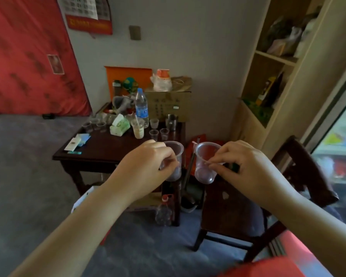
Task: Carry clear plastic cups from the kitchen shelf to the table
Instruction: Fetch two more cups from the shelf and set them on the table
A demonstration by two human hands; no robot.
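My left hand (pixel 150 162) is closed around the side of a clear plastic cup (pixel 176 150), held upright in front of the dark wooden table (pixel 100 150). My right hand (pixel 246 162) pinches the rim of a second clear plastic cup (pixel 205 168), which tilts slightly toward the left. Both cups hang in the air off the table's near right corner and look empty. Several more clear cups stand on the table, some at its back left (pixel 94 124) and some near its right side (pixel 158 132).
The table also holds a water bottle (pixel 141 106), a tissue pack (pixel 119 125), a drink cup with a straw (pixel 137 128), a metal mug (pixel 171 121) and a cardboard box (pixel 168 104). A dark wooden chair (pixel 248 196) stands to the right. Bottles (pixel 165 210) sit on the floor below.
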